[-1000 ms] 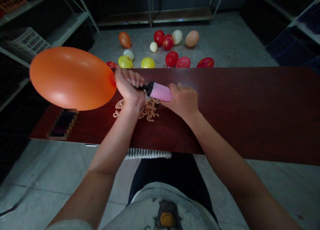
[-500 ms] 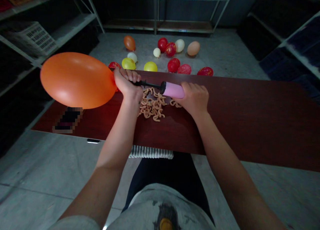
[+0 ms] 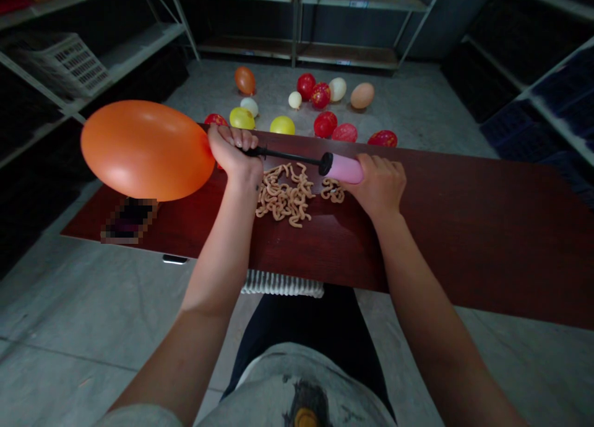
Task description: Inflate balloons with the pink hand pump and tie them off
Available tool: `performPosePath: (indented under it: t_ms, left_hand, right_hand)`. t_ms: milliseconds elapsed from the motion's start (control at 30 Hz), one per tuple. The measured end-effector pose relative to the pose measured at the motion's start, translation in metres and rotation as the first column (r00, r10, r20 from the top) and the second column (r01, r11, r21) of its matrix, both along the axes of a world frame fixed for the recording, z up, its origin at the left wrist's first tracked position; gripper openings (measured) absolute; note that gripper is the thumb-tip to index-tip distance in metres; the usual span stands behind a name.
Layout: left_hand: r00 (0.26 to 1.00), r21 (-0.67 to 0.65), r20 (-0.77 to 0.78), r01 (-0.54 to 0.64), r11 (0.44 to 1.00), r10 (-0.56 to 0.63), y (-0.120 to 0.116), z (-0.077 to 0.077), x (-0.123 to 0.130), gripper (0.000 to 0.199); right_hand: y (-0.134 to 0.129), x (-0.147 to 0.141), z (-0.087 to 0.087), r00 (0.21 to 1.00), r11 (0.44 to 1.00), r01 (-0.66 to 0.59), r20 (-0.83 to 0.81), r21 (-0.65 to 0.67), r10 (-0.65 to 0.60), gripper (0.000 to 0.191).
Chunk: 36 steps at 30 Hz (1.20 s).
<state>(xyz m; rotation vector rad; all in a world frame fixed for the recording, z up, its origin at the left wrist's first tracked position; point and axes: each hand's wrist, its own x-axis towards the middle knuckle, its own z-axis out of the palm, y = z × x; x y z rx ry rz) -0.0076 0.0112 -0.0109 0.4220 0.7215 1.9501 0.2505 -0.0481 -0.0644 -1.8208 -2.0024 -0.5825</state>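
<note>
A large inflated orange balloon (image 3: pixel 147 150) extends leftward from my left hand (image 3: pixel 236 151), whose fingers wrap round its neck and the black nozzle end of a hand pump. The pump's thin black rod (image 3: pixel 292 157) runs right to a pink pump barrel (image 3: pixel 346 168). My right hand (image 3: pixel 381 184) is closed round the right end of that barrel. Below the rod, many tan uninflated long balloons (image 3: pixel 285 198) lie in a curly heap on the dark red table (image 3: pixel 464 229), with a smaller bunch (image 3: pixel 333 190) under the barrel.
A blurred phone-like object (image 3: pixel 130 219) lies at the table's left. Red, yellow, white and orange balloons (image 3: pixel 325 124) rest on the floor beyond the table. Metal shelves (image 3: pixel 346 54) stand at the back and sides, with a white crate (image 3: pixel 77 65) on the left one.
My right hand has moved right with the pink barrel, so more of the black rod shows. My left hand keeps its hold at the balloon's neck. The view has shifted slightly.
</note>
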Motion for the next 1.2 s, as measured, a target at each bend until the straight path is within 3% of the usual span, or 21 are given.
performPosePath:
  t_ms: [200,400,600,733,900,1200]
  left_hand:
    - [0.993,0.025,-0.120,-0.005,1.000,0.008,-0.006,0.004,0.011,0.064]
    - [0.995,0.020,-0.074,0.062,0.998,-0.060,-0.024,0.010,0.042,0.064]
    - [0.985,0.013,-0.063,0.159,0.987,-0.158,-0.037,0.011,0.066,0.064]
    - [0.985,0.047,-0.020,0.169,0.984,-0.169,-0.036,0.012,0.066,0.064]
    - [0.991,-0.027,-0.038,0.130,0.991,-0.131,-0.033,0.013,0.060,0.062]
    - [0.996,0.065,-0.002,0.094,0.993,-0.094,-0.024,0.010,0.043,0.061]
  right_hand:
    - [-0.008,-0.009,0.007,0.999,0.998,-0.038,-0.007,-0.055,0.038,0.051]
    - [-0.019,-0.033,0.014,0.993,0.984,-0.101,-0.073,-0.147,0.091,0.047]
    - [-0.025,-0.044,0.016,0.990,0.981,-0.114,-0.105,-0.158,0.098,0.050]
    - [-0.024,-0.041,0.015,0.988,0.985,-0.118,-0.113,-0.123,0.104,0.048]
    - [-0.018,-0.041,0.012,0.983,0.985,-0.144,-0.124,-0.091,0.133,0.052]
    - [-0.012,-0.032,0.009,0.994,0.993,-0.100,-0.049,-0.058,0.097,0.049]
